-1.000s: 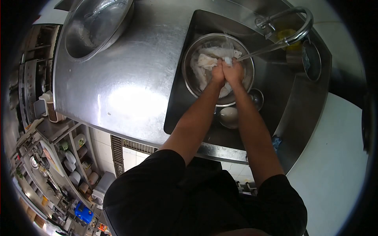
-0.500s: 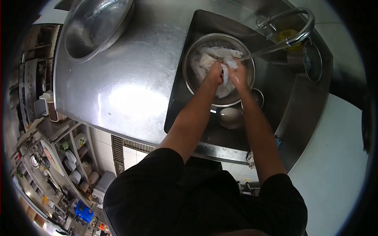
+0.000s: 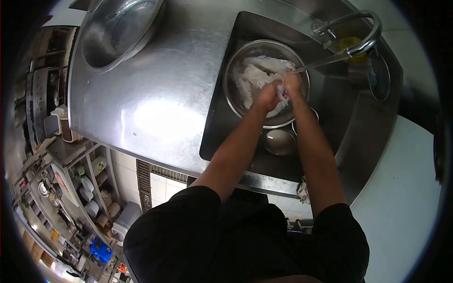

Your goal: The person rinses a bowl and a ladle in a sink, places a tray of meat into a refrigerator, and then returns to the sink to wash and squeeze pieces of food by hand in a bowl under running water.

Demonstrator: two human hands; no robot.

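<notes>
A round metal bowl sits in the dark sink, with whitish, wet, soft pieces inside that could be meat or fish. Over the bowl's right part, my left hand is closed on part of the whitish stuff. My right hand is beside it, fingers closed round the same stuff, close under the stream from the curved faucet. Some fingertips are hidden by the hands and the water.
Left on the steel counter stands a large metal basin. Small metal bowls lie in the sink below the big bowl. A round strainer and a yellow item are at the right. Shelves with dishes stand lower left.
My hands have come closer together, the left one moving lower and right in the bowl. More of the whitish pieces shows at the left. The whole view has shifted slightly.
</notes>
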